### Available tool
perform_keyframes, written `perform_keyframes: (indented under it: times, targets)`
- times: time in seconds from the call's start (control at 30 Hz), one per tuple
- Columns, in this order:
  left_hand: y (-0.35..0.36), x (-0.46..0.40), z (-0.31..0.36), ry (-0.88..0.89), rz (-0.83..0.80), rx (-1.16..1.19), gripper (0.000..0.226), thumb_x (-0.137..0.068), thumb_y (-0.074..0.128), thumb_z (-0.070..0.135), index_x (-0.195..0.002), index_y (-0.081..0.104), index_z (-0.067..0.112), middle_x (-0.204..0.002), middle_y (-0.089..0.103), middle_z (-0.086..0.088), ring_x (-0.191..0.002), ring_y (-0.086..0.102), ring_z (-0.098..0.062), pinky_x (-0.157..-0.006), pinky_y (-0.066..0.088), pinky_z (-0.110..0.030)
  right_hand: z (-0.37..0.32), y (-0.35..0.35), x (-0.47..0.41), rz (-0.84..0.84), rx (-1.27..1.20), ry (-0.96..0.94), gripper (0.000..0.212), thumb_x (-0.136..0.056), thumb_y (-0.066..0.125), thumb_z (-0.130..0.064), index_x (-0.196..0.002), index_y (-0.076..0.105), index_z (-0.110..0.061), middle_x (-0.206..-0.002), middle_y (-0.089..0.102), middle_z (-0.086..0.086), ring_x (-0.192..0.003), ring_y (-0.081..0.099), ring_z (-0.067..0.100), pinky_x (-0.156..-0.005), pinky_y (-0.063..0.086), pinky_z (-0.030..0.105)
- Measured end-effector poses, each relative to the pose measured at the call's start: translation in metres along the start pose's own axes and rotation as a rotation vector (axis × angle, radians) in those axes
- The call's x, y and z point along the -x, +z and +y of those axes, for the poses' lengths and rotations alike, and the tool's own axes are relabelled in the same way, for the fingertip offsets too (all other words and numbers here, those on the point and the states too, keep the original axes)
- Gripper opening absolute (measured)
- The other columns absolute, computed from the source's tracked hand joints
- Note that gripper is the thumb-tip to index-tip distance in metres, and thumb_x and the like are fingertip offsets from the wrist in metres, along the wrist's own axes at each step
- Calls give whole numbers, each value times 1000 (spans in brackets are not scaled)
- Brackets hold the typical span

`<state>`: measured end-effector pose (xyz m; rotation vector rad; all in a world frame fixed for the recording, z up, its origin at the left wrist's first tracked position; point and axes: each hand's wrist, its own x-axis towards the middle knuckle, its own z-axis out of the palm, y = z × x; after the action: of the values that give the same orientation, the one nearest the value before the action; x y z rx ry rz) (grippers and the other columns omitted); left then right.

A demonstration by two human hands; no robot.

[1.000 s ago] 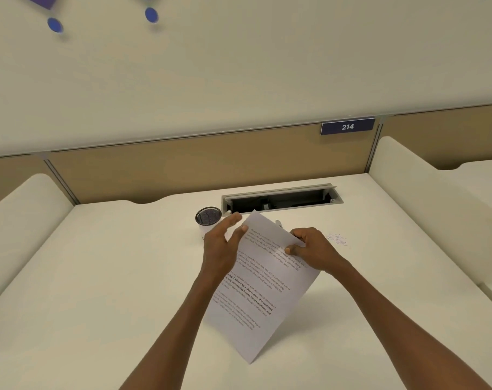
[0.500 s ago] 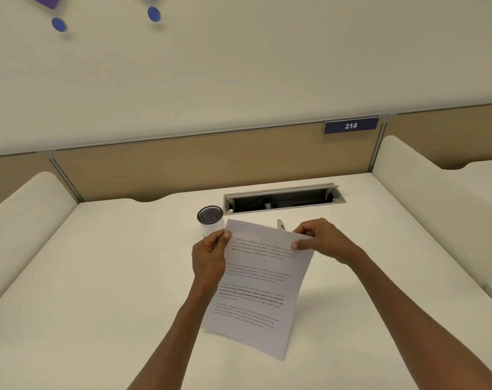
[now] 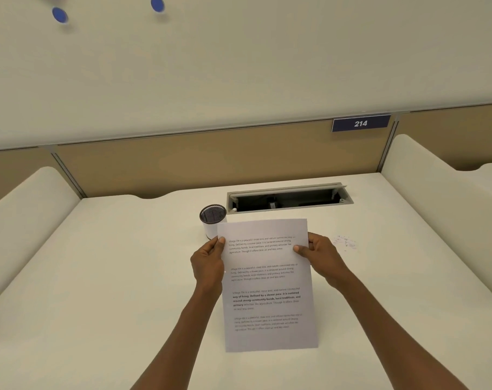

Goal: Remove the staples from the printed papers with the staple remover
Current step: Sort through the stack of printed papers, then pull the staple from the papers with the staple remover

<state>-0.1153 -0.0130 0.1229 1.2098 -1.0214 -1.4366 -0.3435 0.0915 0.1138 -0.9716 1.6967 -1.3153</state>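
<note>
The printed papers (image 3: pixel 267 285) stand upright in front of me, bottom edge resting on the desk, text facing me. My left hand (image 3: pixel 208 263) pinches their left edge near the top. On the opposite edge, at the same height, my right hand (image 3: pixel 322 258) grips them. No staple is visible on the papers from here. The staple remover is not visible; the papers hide the desk behind them. A small scatter of pulled staples (image 3: pixel 346 242) lies on the desk to the right of my right hand.
A white cup with a black mesh top (image 3: pixel 212 219) stands just behind the papers' top left corner. An open cable tray (image 3: pixel 290 197) is set into the desk at the back. Low white dividers (image 3: pixel 425 175) flank the desk on both sides.
The papers turned from tilted to square and upright. My left hand moved from their face to pinch the left edge, and my right hand slid down to the right edge.
</note>
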Motion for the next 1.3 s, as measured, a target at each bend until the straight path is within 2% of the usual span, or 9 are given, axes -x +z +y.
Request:
perform_keyframes:
  times: [0.1, 0.27, 0.53, 0.67, 0.8, 0.93, 1.07, 1.17, 1.3]
  targets:
    - [0, -8, -7, -27, 27, -18, 16, -95, 69, 16, -110, 74, 13, -93, 75, 5, -77, 70, -6, -62, 54, -15, 7, 7, -5, 31, 38, 26, 25, -94, 61, -15, -118, 64, -16, -109, 72, 0, -92, 72, 19, -84, 59, 41]
    - [0, -21, -19, -70, 35, -56, 25, -94, 70, 19, -117, 74, 11, -98, 77, 5, -95, 72, -18, -94, 57, -39, 18, 12, -15, 56, 80, 77, 26, -92, 62, -13, -119, 63, -14, -109, 72, 1, -93, 70, 18, -77, 57, 30]
    - [-1, -34, -37, -79, -34, -174, 15, -95, 68, 20, -107, 78, 18, -96, 79, 0, -95, 74, -26, -89, 59, -44, 40, 1, -51, 162, 124, 185, 29, -87, 68, -35, -104, 63, -12, -97, 71, 5, -85, 69, 21, -66, 58, 33]
    - [0, -39, -43, -95, -35, -181, 15, -96, 67, 20, -106, 78, 20, -94, 79, 2, -91, 75, -22, -85, 60, -40, 32, -12, -90, 297, 330, 116, 11, -86, 68, -19, -87, 68, -8, -87, 71, 3, -80, 69, 23, -75, 57, 40]
    - [5, -45, -46, -116, -52, -192, 14, -96, 67, 19, -106, 77, 19, -90, 79, 6, -83, 75, -14, -78, 58, -32, 22, -13, -128, 279, 559, 155, 21, -83, 70, -17, -82, 69, 4, -86, 73, 14, -81, 68, 27, -68, 51, 33]
    - [10, -50, -48, -126, -80, -198, 13, -96, 67, 20, -104, 77, 23, -93, 79, 6, -87, 76, -16, -82, 59, -35, 22, -5, -158, 157, 782, 135, 19, -85, 62, -6, -101, 66, 3, -100, 69, 17, -89, 66, 28, -79, 53, 37]
    - [14, -54, -47, -133, -94, -179, 13, -96, 66, 20, -104, 76, 23, -94, 79, 5, -86, 76, -14, -77, 58, -30, 32, -2, -181, -157, 1200, -122, 54, -87, 51, 8, -133, 52, -20, -125, 48, 13, -109, 53, 30, -74, 43, 30]
    - [17, -56, -48, -152, -100, -159, 13, -96, 66, 18, -104, 77, 21, -94, 79, 4, -86, 76, -14, -74, 57, -29, 39, -4, -194, -324, 1467, -324, 50, -90, 54, 1, -130, 55, -30, -141, 36, 8, -123, 42, 27, -81, 45, 34]
    - [17, -58, -51, -176, -91, -149, 13, -96, 67, 17, -103, 77, 19, -95, 79, 2, -88, 76, -15, -77, 58, -31, 47, -5, -197, -406, 1511, -368, 32, -89, 60, -9, -114, 63, -30, -148, 32, 4, -129, 38, 23, -90, 45, 36]
